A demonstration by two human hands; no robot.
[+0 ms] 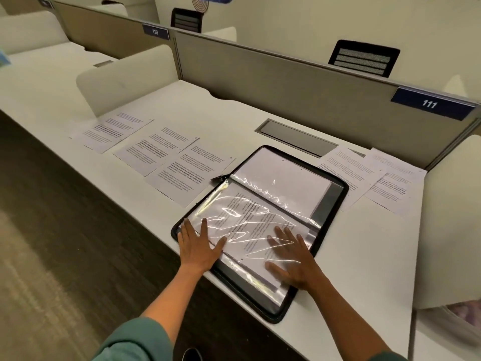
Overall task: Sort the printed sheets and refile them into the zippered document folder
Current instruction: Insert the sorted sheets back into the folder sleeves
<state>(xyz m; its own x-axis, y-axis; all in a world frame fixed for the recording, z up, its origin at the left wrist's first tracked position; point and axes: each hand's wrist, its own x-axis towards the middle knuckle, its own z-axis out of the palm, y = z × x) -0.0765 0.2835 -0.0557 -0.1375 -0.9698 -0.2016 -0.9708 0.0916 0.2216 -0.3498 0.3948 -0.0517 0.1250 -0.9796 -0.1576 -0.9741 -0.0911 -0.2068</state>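
You face a long white desk [351, 256] backed by a grey partition [286, 82]. A blue sign [433, 103] on its top rail reads 111; another sign [155, 32] sits further left. White dividers [125, 79] split the desk into bays. Two black chair backs [364, 58] rise behind the partition. To your left, the floor [52, 230] is dark carpet. A metal cable flap [296, 138] is set into the desktop.
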